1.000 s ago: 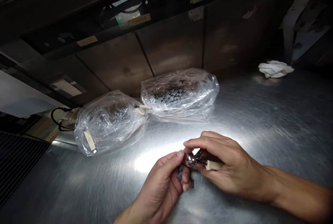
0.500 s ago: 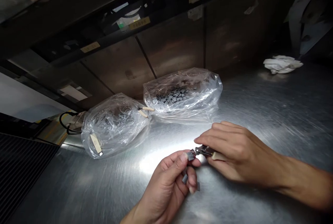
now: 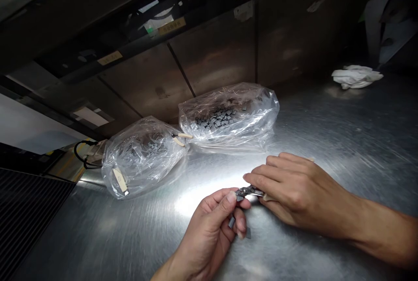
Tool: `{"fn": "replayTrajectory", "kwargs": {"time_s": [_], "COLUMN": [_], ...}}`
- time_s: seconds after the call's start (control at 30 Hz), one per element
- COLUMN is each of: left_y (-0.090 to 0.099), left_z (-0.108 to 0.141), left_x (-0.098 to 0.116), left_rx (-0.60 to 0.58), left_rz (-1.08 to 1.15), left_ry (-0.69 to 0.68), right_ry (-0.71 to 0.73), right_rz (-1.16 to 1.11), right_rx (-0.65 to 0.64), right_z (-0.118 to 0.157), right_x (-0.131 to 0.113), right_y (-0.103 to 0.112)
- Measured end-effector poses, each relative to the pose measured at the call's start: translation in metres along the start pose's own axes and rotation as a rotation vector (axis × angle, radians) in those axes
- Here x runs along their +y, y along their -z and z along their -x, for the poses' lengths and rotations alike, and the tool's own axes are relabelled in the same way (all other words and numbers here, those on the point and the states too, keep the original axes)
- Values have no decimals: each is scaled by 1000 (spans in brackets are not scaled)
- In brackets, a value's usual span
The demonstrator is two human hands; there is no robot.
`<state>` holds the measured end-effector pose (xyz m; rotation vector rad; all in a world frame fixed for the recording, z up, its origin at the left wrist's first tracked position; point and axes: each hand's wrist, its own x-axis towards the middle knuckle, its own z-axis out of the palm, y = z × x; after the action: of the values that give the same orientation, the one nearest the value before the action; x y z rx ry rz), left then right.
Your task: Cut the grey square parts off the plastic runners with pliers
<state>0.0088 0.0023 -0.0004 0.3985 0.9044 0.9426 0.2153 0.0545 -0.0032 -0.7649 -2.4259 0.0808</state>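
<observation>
Two hands nearly touching: right hand (image 3: 300, 189) pinches small pliers (image 3: 251, 192), tips at a grey chip (image 3: 240, 195); left hand (image 3: 209, 229) pinches more chips above steel bench (image 3: 329, 137). Risk: slack grip drops chips, which could skid away

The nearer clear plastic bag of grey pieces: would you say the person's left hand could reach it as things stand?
Probably yes: only the steel bench top lies between the left hand and the bag, though that hand is busy holding small grey pieces.
</observation>
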Motion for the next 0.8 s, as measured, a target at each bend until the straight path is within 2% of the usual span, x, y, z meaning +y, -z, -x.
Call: {"fn": "replayTrajectory", "kwargs": {"time_s": [0.27, 0.57, 0.8], "left_y": [4, 8, 11], "left_z": [0, -2, -4], "left_x": [-2, -2, -3], "left_rx": [-3, -18, -14], "left_rz": [23, 124, 119], "left_ry": [4, 95, 116], "right_ry": [26, 20, 29], "right_rz": [28, -31, -55], "right_rx": [36, 17, 11], "right_z": [0, 2, 2], "right_x": [1, 1, 3], "right_y": [0, 0, -2]}}
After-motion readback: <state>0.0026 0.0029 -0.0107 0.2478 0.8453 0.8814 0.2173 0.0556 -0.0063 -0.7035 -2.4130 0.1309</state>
